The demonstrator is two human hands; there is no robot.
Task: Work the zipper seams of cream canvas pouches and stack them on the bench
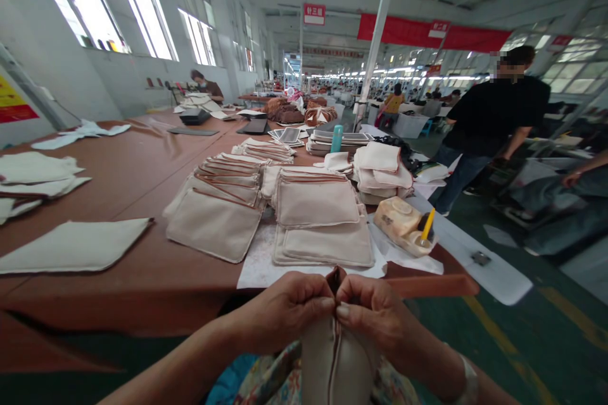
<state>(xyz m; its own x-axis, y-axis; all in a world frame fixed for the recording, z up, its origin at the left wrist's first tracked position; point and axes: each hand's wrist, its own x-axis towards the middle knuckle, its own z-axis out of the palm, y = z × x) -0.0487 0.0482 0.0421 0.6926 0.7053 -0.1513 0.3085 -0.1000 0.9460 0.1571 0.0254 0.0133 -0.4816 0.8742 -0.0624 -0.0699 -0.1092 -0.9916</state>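
Left hand and right hand both closed in a narrow pinch on the top edge of a cream canvas pouch with brown trim, held upright just off the near edge of the counter. Farther along the counter, stacks of canvas pouches on a white paper sheet, a teal bottle behind them, and to their right a cream plastic container with a yellow stick.
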